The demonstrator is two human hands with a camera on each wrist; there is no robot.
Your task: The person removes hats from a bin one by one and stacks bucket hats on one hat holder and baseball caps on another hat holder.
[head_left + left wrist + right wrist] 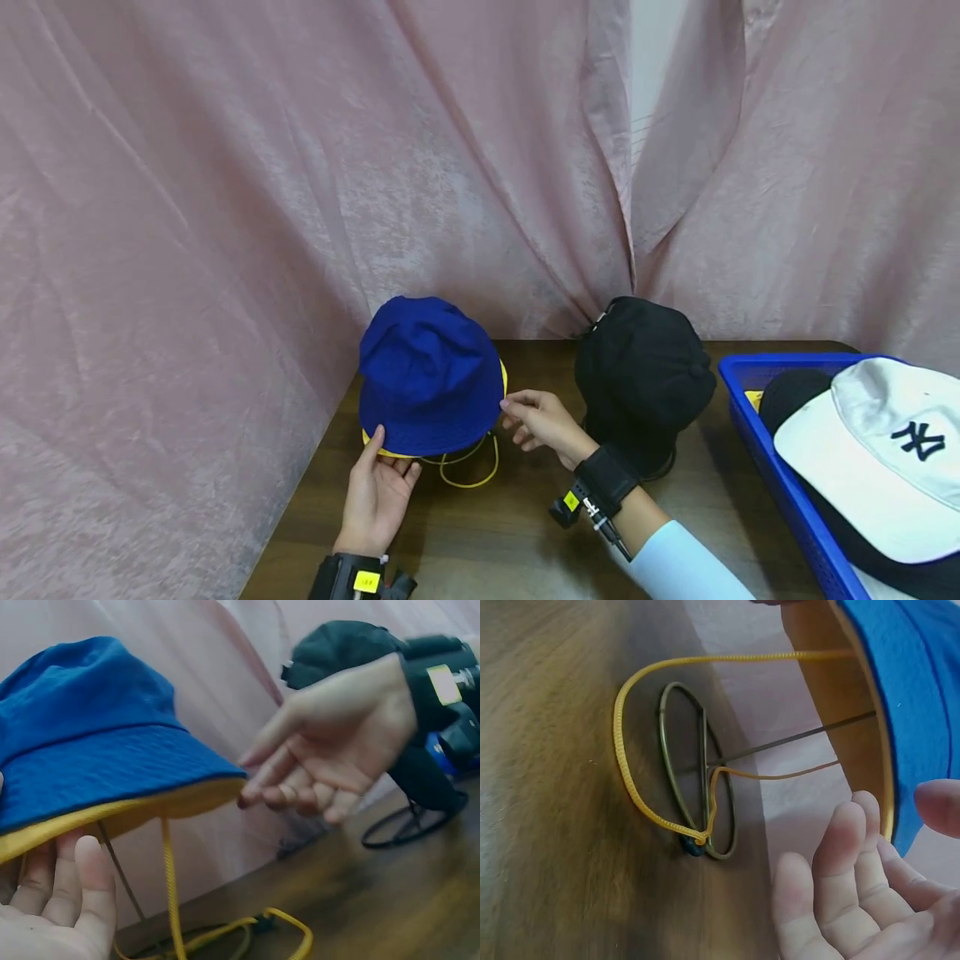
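A blue bucket hat (pixel 427 375) with a yellow underside sits on a thin wire stand (pixel 720 817) on the wooden table (pixel 487 542). Its yellow chin cord (pixel 468 479) hangs down and loops on the tabletop. My left hand (pixel 386 454) holds the front of the brim, thumb on top and fingers underneath (pixel 75 877). My right hand (pixel 517 417) is at the brim's right edge, its index fingertip at the rim and the other fingers loosely bent, holding nothing. In the right wrist view the fingers (pixel 855 855) hover beside the yellow rim.
A black cap (pixel 641 375) stands on its own stand just right of my right hand. A blue basket (pixel 757 433) at the right edge holds a white cap (pixel 862 450) with a dark logo and a black one. A pink curtain (pixel 225 208) hangs behind and to the left.
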